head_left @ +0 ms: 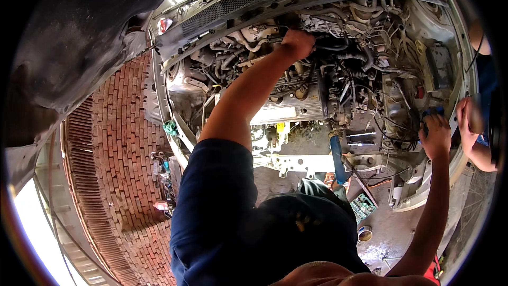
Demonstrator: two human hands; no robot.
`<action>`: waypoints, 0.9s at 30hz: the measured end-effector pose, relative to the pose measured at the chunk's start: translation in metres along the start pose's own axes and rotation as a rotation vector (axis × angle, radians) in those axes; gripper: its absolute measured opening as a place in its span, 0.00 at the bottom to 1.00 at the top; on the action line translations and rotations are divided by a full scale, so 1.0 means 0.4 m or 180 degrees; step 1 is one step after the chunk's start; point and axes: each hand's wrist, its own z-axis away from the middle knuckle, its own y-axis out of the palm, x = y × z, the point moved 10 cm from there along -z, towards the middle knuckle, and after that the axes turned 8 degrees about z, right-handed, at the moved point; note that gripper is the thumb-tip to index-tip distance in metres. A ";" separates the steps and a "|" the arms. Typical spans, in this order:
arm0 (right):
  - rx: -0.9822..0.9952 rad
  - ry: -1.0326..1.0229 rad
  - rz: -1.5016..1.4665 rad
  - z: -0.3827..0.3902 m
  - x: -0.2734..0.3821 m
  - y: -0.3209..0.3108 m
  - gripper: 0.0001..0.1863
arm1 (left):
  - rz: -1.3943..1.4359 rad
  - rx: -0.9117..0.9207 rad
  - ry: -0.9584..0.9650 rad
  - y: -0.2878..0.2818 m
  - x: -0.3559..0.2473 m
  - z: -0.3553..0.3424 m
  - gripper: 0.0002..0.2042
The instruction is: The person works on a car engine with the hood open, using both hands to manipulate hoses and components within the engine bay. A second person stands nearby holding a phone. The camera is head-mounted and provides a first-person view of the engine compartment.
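My left arm reaches far across an open engine bay. My left hand [299, 43] is curled like a fist at the back of the engine [288, 107], beside dark hoses [334, 47]. Its fingertips, and whatever they hold, are hidden behind the hand. At the bay's right side, my right hand [437, 136] has its fingers bent over a blue object [434, 111]. Blue shows above and to the left of the fingers, but its kind is not clear. Wiring and the inner fender lie close to this hand.
Another person's hand [468, 122] is at the right fender, near my right hand. A raised hood [79, 37] fills the upper left. A blue bar [337, 159] leans over the front crossmember [301, 164]. Below lie a green tool case [363, 206] and a round tin [364, 234].
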 end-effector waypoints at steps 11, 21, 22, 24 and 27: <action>0.0151 -0.0043 0.0219 -0.006 -0.010 0.034 0.14 | 0.1463 -0.0748 0.0241 -0.060 0.095 0.034 0.17; 0.0600 0.0239 0.0543 0.009 -0.022 0.081 0.17 | 0.2440 -0.1551 0.0455 -0.066 -0.029 0.337 0.13; 0.0793 -0.0136 0.0833 -0.107 0.045 0.046 0.21 | 0.1778 -0.1682 0.0740 -0.060 -0.060 0.377 0.14; 0.0620 -0.0042 0.0695 -0.062 0.000 0.040 0.21 | 0.1940 -0.1429 0.0756 -0.043 -0.157 0.362 0.17; 0.0208 -0.0063 0.0582 -0.026 -0.013 0.012 0.21 | 0.0925 -0.1705 0.1127 -0.047 -0.258 0.370 0.22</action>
